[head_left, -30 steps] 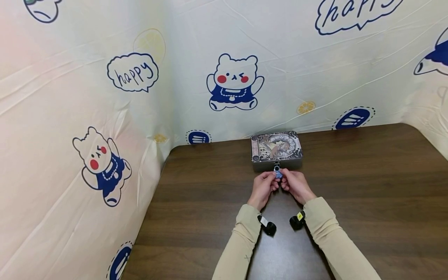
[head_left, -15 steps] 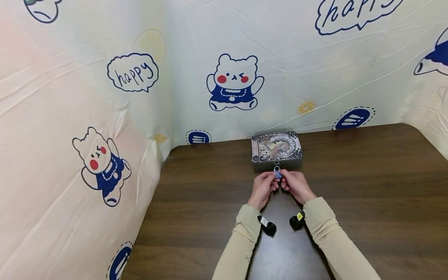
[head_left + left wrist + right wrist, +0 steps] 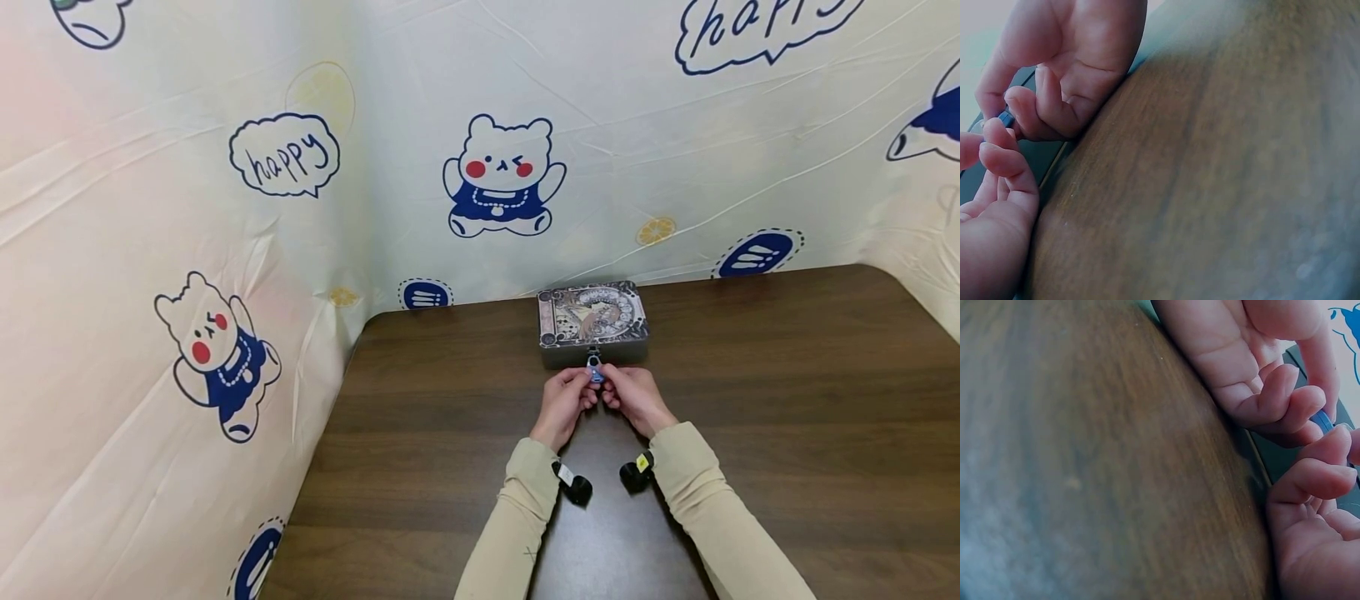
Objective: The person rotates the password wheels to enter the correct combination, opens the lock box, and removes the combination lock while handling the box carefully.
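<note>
A small blue padlock (image 3: 596,374) with a metal shackle sits at the front latch of a lidded box (image 3: 592,321). My left hand (image 3: 562,407) pinches the padlock from the left, thumb and forefinger at its edge. From the other side, my right hand (image 3: 636,397) pinches it too, and the fingertips of both hands nearly meet. In both wrist views the remaining fingers are curled, and only a sliver of the blue padlock (image 3: 1322,420) shows between them. The box lid carries an ornate printed picture, and its dark front wall (image 3: 975,165) stands behind the fingers.
The box stands at the back of a dark brown wooden table (image 3: 780,400), close to a pale printed cloth (image 3: 600,167) hanging behind it. More of that cloth hangs along the left side. Small black wrist cameras (image 3: 576,485) sit at both sleeve cuffs.
</note>
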Motion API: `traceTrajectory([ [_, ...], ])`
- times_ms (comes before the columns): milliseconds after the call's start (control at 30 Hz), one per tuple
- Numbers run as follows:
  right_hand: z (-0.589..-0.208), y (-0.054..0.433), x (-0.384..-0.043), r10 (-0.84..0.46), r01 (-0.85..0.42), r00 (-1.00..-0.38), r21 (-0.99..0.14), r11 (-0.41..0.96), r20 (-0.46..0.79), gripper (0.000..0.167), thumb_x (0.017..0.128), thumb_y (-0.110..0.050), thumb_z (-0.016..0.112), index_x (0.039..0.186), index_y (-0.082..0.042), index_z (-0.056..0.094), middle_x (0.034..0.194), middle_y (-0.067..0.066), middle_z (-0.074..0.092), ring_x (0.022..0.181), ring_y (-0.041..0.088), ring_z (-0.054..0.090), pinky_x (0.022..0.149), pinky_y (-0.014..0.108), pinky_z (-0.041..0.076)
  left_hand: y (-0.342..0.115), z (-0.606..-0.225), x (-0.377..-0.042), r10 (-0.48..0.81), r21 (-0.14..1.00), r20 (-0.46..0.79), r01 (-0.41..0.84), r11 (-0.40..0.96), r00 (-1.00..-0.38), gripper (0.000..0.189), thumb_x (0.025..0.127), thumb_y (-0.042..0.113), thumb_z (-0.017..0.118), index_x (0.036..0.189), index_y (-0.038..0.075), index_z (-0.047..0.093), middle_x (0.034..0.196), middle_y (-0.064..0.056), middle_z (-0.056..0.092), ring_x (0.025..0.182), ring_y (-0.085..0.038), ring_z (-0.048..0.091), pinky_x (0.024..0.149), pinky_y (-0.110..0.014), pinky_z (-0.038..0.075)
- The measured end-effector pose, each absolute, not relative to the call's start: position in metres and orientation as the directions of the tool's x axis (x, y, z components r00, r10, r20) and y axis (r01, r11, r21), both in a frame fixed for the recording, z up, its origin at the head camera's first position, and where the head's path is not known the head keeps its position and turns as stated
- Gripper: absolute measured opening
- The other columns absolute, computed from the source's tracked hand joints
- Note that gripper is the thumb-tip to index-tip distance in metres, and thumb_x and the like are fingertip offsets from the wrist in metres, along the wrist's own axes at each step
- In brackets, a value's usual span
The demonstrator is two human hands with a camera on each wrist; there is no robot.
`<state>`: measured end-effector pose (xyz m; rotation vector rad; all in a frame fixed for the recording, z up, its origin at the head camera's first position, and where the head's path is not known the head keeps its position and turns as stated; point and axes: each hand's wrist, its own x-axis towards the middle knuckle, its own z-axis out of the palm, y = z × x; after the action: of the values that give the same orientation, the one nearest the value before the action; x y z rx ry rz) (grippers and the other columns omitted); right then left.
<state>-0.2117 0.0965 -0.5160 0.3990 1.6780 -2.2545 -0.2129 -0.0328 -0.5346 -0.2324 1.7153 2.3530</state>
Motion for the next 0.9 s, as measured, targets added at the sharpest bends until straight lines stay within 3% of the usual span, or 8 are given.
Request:
traceTrajectory([
  [900, -0.5145, 0.0960, -0.2110, -0.056, 0.398, -0.916, -0.885, -0.240, -0.397, 0.024, 0.091, -0.011, 0.055, 0.068, -0.012, 0.063, 0.055, -0.007, 0.052, 0.048, 0.002, 0.045, 0.046, 0.015, 0.040, -0.0332, -0.5379, -0.2138, 0.090, 0.924, -0.239, -0.255, -0.284, -0.967, 0.014, 0.094, 0.008, 0.057, 0.102, -0.002, 0.062, 0.070, 0.001, 0.061, 0.054, -0.005, 0.053, 0.050, -0.015, 0.043],
])
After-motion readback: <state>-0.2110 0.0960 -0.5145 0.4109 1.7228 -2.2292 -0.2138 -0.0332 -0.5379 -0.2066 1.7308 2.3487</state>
